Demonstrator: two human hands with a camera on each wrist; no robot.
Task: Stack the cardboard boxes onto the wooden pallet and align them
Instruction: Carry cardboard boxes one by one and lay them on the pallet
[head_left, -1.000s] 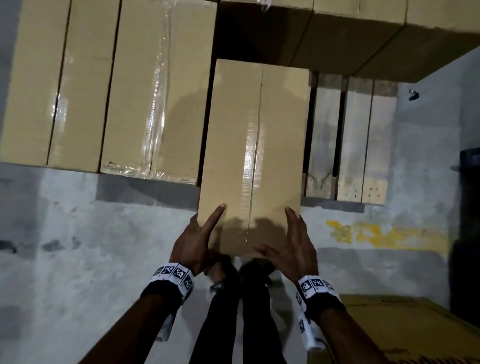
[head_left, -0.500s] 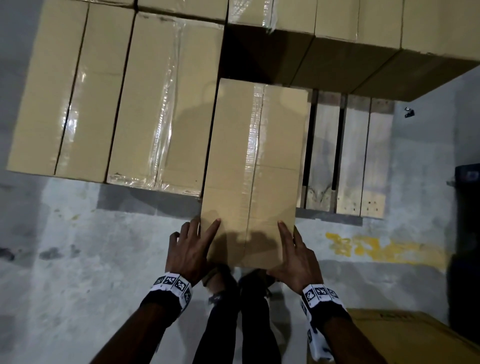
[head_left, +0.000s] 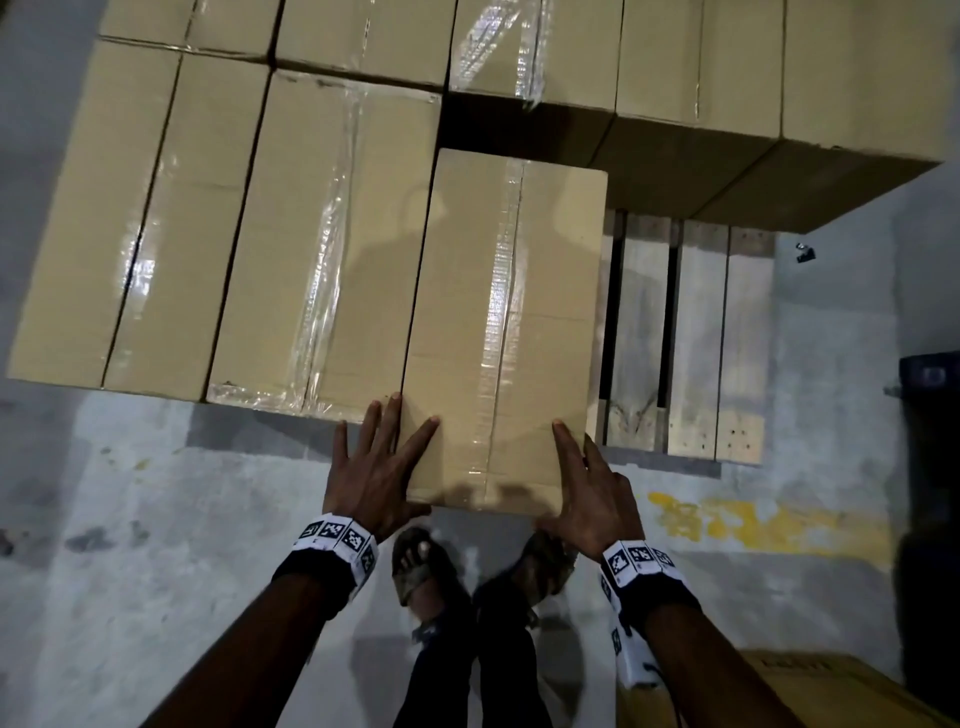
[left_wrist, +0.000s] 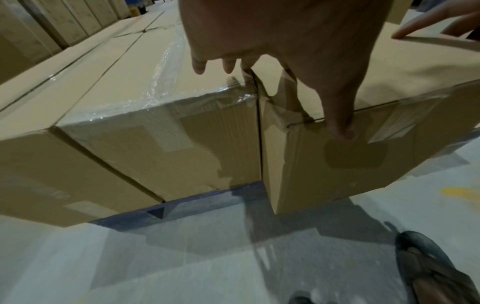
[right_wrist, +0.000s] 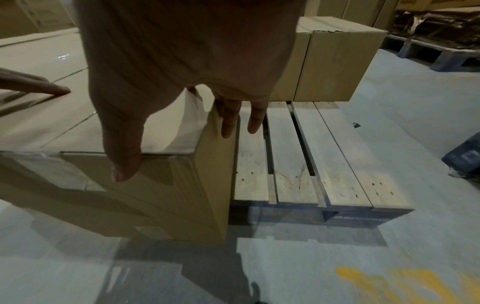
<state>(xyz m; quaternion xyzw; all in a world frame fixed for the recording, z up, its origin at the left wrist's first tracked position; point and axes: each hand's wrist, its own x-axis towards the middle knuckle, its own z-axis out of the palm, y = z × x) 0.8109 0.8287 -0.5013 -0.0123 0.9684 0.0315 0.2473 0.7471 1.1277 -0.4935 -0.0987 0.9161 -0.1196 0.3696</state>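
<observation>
A tan cardboard box (head_left: 498, 332) with a taped centre seam lies on the wooden pallet (head_left: 691, 338), tight against a plastic-wrapped box (head_left: 322, 249) on its left. Its near end juts past the neighbour's front face and over the pallet's edge (right_wrist: 324, 205). My left hand (head_left: 395, 441) rests at the near-left corner with its fingers straight on top and the thumb (left_wrist: 340, 123) down the front face. My right hand (head_left: 576, 467) is at the near-right corner, with the index finger on top, the thumb over the front and the other fingers (right_wrist: 228, 121) along the right side.
More boxes (head_left: 130, 234) fill the pallet's left part, and a taller row (head_left: 727, 67) stands behind. Bare slats show to the right of the box. Another box (head_left: 810, 691) sits on the floor at the bottom right, a dark blue object (head_left: 930, 374) at the far right. My sandalled feet (head_left: 421, 566) stand just below the box.
The box has slid forward along the wrapped box and now lies lower on the pallet. Both hands went with it, and their fingers have spread flatter at the near corners.
</observation>
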